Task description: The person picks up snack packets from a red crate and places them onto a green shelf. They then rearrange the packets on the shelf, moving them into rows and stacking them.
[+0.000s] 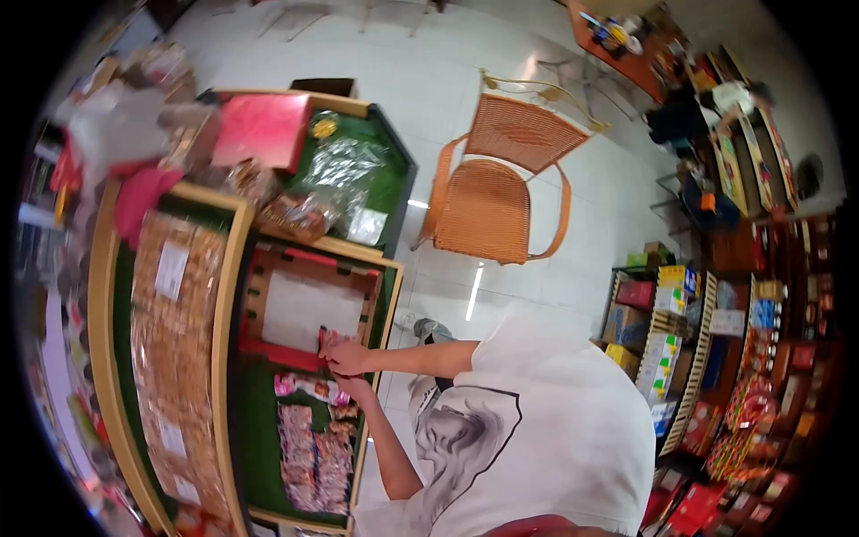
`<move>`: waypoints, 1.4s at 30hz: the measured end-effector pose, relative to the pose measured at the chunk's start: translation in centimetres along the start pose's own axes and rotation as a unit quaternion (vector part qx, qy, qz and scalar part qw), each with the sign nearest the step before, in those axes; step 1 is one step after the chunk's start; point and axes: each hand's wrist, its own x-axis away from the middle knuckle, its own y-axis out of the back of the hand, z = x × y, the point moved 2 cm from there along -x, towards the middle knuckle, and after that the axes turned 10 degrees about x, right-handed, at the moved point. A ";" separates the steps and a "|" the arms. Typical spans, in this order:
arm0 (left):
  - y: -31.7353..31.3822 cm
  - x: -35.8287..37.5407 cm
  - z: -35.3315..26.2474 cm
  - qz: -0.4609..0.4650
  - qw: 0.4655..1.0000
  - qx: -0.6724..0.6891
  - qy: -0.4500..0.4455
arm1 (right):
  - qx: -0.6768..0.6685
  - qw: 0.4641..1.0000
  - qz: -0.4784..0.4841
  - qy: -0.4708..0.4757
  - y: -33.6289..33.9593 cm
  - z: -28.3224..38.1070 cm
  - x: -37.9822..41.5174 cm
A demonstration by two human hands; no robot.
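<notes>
My right hand (344, 358) rests at the near edge of a red tray (268, 351) lined with a white sheet. Its fingers pinch a small red packet (324, 338). Just below it, my left hand (355, 389) grips the end of a pink wrapped snack packet (309, 387) lying on the green counter top (259, 447). Several more pink and red snack packets (313, 456) lie in a pile below my hands. My white printed T-shirt (537, 430) fills the lower right.
Brown packaged goods (174, 340) fill the long wood-edged counter on the left. A red box (262, 128) and clear bags (340, 174) sit at the counter's far end. An orange wicker chair (501, 188) stands on the white tiled floor. Stocked shelves (680, 358) line the right.
</notes>
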 end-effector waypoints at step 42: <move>67.0 12.2 -1.2 -0.474 0.855 -0.206 -0.038 | -0.008 0.806 0.528 -0.265 -63.3 22.0 12.4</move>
